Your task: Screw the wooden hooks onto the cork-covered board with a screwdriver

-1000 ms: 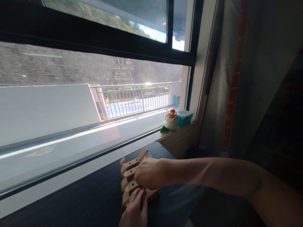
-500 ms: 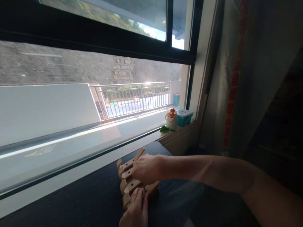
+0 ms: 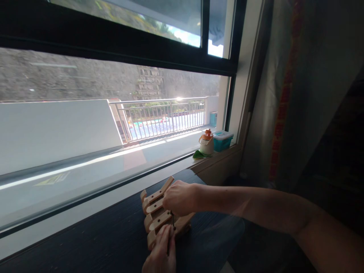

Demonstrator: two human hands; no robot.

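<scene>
A light wooden rack point(image 3: 159, 219) with several curved, hook-ended slats and dark screw holes lies on the black table. At its near end, my left hand point(image 3: 161, 248) is closed around the wood, fingers pressed on the last slat. Over the right part of the slats, my right hand point(image 3: 179, 198) is closed in a fist. From under it a thin dark tool, which looks like a hex key point(image 3: 173, 220), points down to the wood close to my left fingertips. The part of the tool inside the fist is hidden.
The black table point(image 3: 93, 235) runs along a window sill point(image 3: 119, 202). On the sill's right end stand a cream bottle point(image 3: 206, 144) with an orange top, a teal box point(image 3: 222, 141) with a pale lid, and a green leaf-shaped item point(image 3: 198, 154). A curtain point(image 3: 273, 113) hangs at the right.
My right hand has shifted slightly right and up, leaving more of the slats and the dark tool showing. My left hand stays on the wooden rack, its fingers barely moved.
</scene>
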